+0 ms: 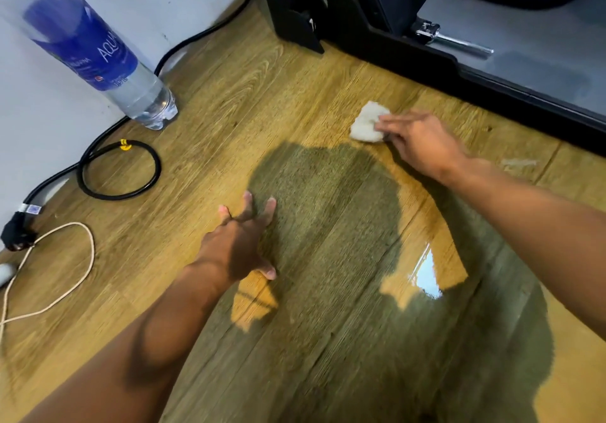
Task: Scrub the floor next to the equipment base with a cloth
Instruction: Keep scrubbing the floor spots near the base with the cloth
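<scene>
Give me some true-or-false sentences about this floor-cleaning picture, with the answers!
1. The right hand holds a white cloth on the floor. True.
2. The left hand grips the water bottle. False: it rests flat on the floor with spread fingers, and the bottle stands by the wall.
3. The cloth is near the black equipment base. True.
4. The black cable lies perfectly straight. False: it curls into a loop.
</scene>
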`<state>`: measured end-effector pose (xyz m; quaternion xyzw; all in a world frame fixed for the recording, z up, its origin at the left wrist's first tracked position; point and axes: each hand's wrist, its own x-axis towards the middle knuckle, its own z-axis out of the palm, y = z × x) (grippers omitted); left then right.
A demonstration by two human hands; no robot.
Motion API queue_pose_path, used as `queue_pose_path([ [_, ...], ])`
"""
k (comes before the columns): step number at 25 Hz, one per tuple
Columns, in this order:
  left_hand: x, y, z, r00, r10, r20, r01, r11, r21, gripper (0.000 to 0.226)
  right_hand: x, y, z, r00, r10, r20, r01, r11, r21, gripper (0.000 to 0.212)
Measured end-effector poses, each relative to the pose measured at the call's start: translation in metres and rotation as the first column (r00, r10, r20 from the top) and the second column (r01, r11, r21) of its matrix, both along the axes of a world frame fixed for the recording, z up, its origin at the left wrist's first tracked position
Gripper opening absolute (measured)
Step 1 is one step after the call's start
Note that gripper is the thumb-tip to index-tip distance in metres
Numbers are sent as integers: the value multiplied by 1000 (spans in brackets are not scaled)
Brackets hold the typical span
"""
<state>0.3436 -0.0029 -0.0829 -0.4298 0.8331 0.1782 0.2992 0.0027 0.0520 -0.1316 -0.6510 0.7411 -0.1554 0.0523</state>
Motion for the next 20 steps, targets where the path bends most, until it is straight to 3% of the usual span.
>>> queue_pose_path([
  [4, -2, -1, -3, 999, -39, 1, 39, 999, -16, 129, -21, -35, 5, 952, -306, 1, 306, 952, 10, 34],
  [6, 0, -2, -3, 998, -59, 18, 60, 998, -27, 128, 14, -31, 0, 974, -225, 0, 225, 973, 44, 38],
  [10, -4, -4, 1, 998, -52, 35, 52, 999, 11, 129, 55, -14, -2, 994, 109, -28, -108, 994, 33, 36],
  [12, -5, -2, 1, 998, -55, 37, 54, 998, 17, 129, 35, -33, 6, 1000, 17, -16, -16, 999, 44, 33],
  [14, -5, -1, -1, 998, -62, 21, 61, 998, 13, 129, 21, -45, 6, 979, -203, 30, 203, 979, 27, 32],
  [16, -3, -2, -1, 999, -47, 13, 47, 999, 23, 130, 52, -38, 4, 966, -255, 53, 254, 967, 24, 34],
  [18, -2, -1, -2, 1000, -30, -4, 30, 999, 25, 131, 110, -12, 1, 995, -37, 96, 36, 999, 11, 33],
  [20, 0, -1, -3, 999, -49, -12, 49, 999, 6, 131, 149, 23, 4, 953, 279, 118, -275, 960, -51, 33],
])
